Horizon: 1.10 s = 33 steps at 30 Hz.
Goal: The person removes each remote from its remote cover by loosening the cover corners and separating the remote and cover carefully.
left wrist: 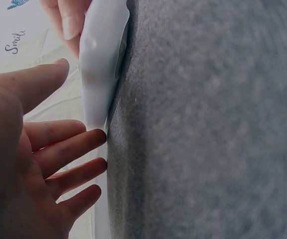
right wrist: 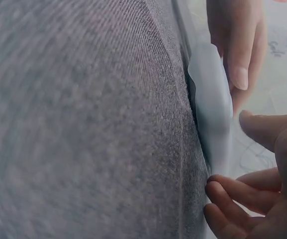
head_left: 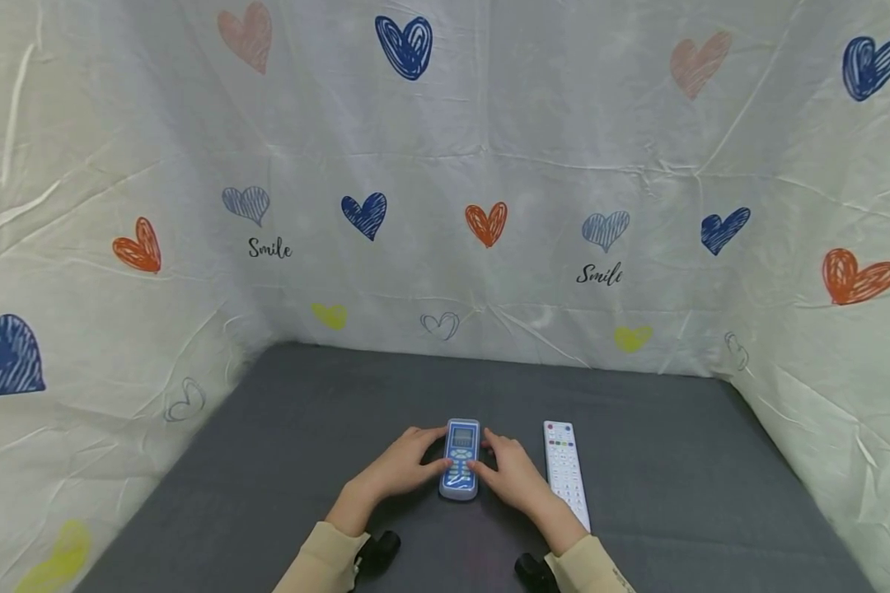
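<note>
Lying between the left hand (head_left: 404, 465) and right hand (head_left: 513, 476), both loosely spread, is a blue-faced remote (head_left: 461, 453). Just outside the right hand a white remote (head_left: 564, 463) lies, its near end partly behind the forearm (head_left: 558, 520); past both hands hangs heart-printed cloth (head_left: 534, 123).

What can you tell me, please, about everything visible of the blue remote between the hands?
The blue remote is oblong, with a greyish screen at one end and pale buttons below. Its whitish casing looks like smooth plastic. It lies face up on the dark grey cloth, screen end away from the head camera, to the left of the white remote. The left hand and right hand flank it closely; whether their fingertips touch it is unclear.
</note>
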Motion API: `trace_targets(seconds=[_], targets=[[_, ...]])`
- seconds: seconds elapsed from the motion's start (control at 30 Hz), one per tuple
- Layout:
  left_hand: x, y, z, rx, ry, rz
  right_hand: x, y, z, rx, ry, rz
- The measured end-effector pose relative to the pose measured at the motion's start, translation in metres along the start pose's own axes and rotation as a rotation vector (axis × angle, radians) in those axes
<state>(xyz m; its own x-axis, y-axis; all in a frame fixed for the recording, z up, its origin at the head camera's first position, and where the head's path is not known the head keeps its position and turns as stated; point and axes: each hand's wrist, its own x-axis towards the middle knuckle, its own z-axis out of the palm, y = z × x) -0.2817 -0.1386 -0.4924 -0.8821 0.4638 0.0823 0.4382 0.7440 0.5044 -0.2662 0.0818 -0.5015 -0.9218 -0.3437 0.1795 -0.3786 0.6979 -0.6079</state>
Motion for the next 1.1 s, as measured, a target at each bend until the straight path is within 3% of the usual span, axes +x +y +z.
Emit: trace_targets(seconds=[0.17,0.4,0.63,1.1], targets=[[0.001,0.001,0.000,-0.033,0.008,-0.001,0.002,-0.001,0.001,0.059,0.010,0.008],[0.001,0.003,0.001,-0.042,0.046,0.008,0.004,-0.004,0.004,0.214,0.011,0.120],[0.004,0.003,0.001,-0.065,0.068,0.012,0.006,-0.005,0.002,0.274,0.005,0.193],[0.007,0.007,0.001,-0.311,0.035,-0.032,0.004,-0.012,0.000,0.337,0.034,0.277]])
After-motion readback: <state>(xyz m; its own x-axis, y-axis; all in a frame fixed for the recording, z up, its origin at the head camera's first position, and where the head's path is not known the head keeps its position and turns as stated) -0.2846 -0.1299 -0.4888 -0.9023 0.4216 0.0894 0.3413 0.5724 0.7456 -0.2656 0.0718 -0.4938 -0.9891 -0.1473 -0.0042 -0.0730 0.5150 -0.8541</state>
